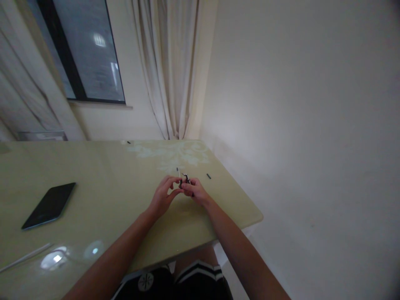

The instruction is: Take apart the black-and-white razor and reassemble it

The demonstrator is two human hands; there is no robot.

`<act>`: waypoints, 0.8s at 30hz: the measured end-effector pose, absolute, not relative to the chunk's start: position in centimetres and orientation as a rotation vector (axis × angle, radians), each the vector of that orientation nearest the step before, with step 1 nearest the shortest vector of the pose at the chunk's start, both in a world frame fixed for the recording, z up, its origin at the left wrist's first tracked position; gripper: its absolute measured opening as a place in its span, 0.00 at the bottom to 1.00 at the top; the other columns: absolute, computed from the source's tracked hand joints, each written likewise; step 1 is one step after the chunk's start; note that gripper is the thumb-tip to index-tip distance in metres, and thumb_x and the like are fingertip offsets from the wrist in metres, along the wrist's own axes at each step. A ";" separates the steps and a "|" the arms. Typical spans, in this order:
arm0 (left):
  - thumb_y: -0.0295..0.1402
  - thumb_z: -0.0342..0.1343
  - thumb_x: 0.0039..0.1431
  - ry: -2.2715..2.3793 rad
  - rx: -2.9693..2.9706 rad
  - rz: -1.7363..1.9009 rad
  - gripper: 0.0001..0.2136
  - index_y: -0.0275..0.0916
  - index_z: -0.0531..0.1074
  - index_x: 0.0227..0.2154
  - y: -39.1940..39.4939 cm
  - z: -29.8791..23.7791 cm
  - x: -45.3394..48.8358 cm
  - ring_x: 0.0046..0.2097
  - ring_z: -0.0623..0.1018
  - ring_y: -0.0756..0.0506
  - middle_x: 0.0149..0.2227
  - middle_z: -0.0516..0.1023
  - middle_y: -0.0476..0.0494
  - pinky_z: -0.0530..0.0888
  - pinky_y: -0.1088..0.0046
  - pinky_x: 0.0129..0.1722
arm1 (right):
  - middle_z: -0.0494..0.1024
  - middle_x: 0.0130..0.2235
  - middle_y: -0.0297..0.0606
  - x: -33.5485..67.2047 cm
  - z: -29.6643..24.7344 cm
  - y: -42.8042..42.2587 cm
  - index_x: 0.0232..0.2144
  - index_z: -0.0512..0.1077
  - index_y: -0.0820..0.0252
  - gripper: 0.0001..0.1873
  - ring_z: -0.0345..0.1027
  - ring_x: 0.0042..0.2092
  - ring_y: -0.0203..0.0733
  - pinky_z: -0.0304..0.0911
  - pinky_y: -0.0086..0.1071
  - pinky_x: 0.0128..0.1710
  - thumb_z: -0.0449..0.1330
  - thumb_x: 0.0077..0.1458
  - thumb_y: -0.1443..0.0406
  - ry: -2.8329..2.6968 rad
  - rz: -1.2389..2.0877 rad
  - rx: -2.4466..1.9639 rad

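My left hand (pixel 164 194) and my right hand (pixel 195 190) meet over the table near its right end. Thumb and fingers of the left are pinched on a small dark piece (pixel 180 183). The right is closed around a small black-and-white object (pixel 187 178), its lower part hidden by my fingers. Both items are too small to name, and I cannot tell whether they are joined. Just beyond my fingertips is a thin white stick with a dark tip (pixel 178 171). A short black piece (pixel 208 176) lies on the table to the right of my hands.
The pale, glossy table (pixel 118 175) has its right edge close to a plain wall (pixel 300 125). A black tablet (pixel 50 205) lies at the left, with a white cable-like strip (pixel 26 257) nearer me. Another small dark piece (pixel 128 142) sits at the far edge.
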State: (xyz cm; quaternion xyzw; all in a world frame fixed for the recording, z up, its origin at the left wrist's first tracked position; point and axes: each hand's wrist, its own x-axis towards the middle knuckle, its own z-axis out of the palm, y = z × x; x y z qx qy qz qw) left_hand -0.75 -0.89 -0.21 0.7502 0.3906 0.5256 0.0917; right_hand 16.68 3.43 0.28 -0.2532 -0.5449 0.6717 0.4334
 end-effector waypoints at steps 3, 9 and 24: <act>0.39 0.60 0.65 1.173 2.184 1.578 0.13 0.44 0.73 0.51 -1.1 -0.1 -0.5 0.37 0.72 0.46 0.42 0.76 0.44 0.73 0.68 0.41 | 0.61 0.19 0.25 16.6 0.2 3.5 0.28 0.76 0.62 0.21 0.45 0.20 0.28 0.39 0.27 0.22 0.73 0.40 0.52 -1.360 1.666 -0.620; 0.43 0.63 0.61 1.154 1.971 1.573 0.19 0.43 0.74 0.52 -1.2 0.9 -0.3 0.34 0.70 0.48 0.41 0.76 0.45 0.72 0.69 0.38 | 0.62 0.19 0.26 16.7 0.4 3.3 0.27 0.76 0.61 0.21 0.47 0.21 0.29 0.42 0.28 0.22 0.72 0.43 0.50 -1.445 1.424 -0.696; 0.56 0.63 0.54 1.030 1.269 1.049 0.24 0.36 0.74 0.31 -0.6 0.5 -1.6 0.23 0.57 0.54 0.22 0.60 0.56 0.55 0.76 0.25 | 0.73 0.31 0.36 17.4 0.4 2.5 0.36 0.81 0.56 0.07 0.65 0.35 0.42 0.59 0.32 0.39 0.66 0.52 0.64 -1.880 0.566 -0.687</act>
